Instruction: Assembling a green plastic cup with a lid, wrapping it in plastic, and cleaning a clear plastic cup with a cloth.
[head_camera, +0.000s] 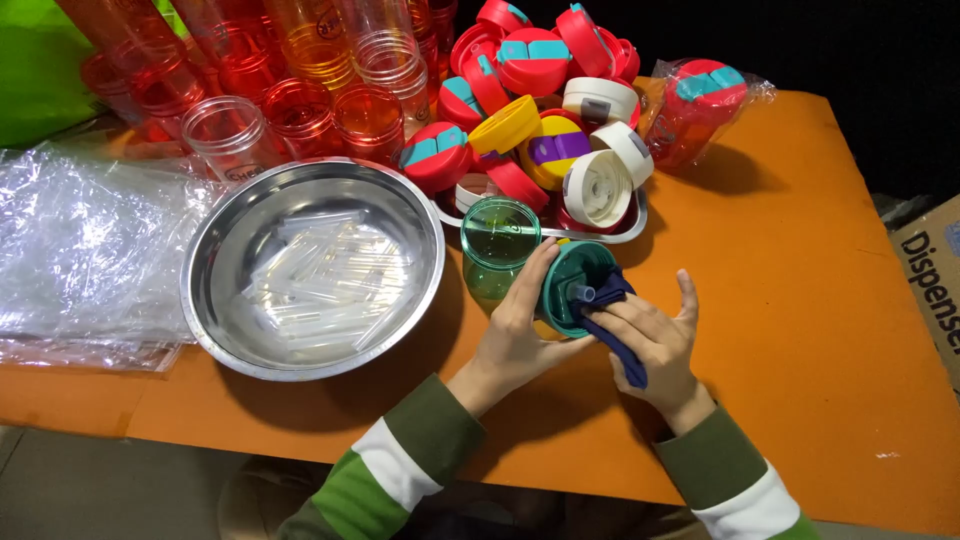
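My left hand (517, 330) grips a teal-green bottle lid (568, 283), its open underside turned toward me. My right hand (655, 340) presses a dark blue cloth (612, 318) against the inside of that lid. A small clear tube stub shows inside the lid. Just behind the lid stands a green transparent cup (497, 245), open at the top, on the orange table (800, 300).
A steel bowl (215, 270) holding several clear plastic straws sits at left. A tray (625, 232) piled with red, yellow and white lids is behind. Orange and red clear cups (300, 80) crowd the back left. Clear plastic bags (80, 250) lie far left; a wrapped red bottle (700, 110) and a cardboard box (935, 280) at right.
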